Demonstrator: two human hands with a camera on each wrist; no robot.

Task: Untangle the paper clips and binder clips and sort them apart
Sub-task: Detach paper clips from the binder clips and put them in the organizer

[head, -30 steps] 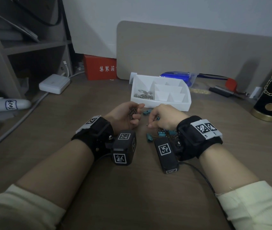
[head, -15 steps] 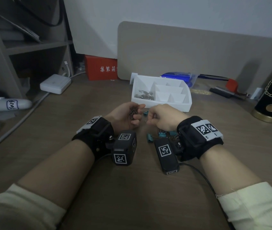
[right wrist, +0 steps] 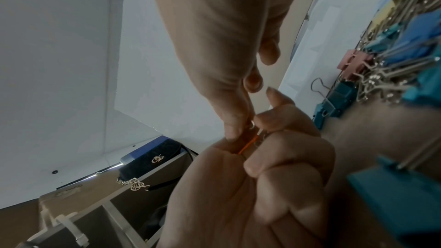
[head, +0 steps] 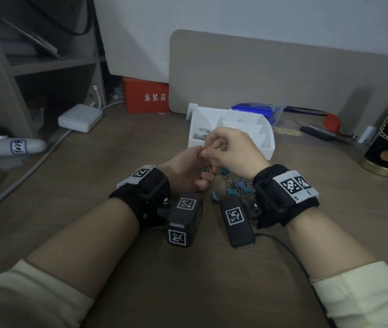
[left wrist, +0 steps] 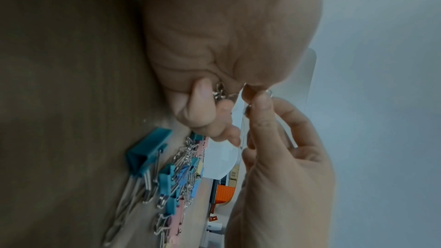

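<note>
Left hand (head: 188, 171) is clutching a bunch of paper clips (head: 204, 168); right hand (head: 233, 152) is pinching one clip off it. Binder clips (head: 234, 187) are lying heaped on tabletop (head: 93, 185), before white tray (head: 268, 147).

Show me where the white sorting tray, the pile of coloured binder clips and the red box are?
white sorting tray (head: 269, 144): head view, on its front right wall.
pile of coloured binder clips (head: 234, 187): head view, on a blue clip mid-pile.
red box (head: 145, 95): head view, on its front face.

Clip pile (head: 234, 184) before organizer tray (head: 267, 129); hands (head: 208, 159) between.
</note>
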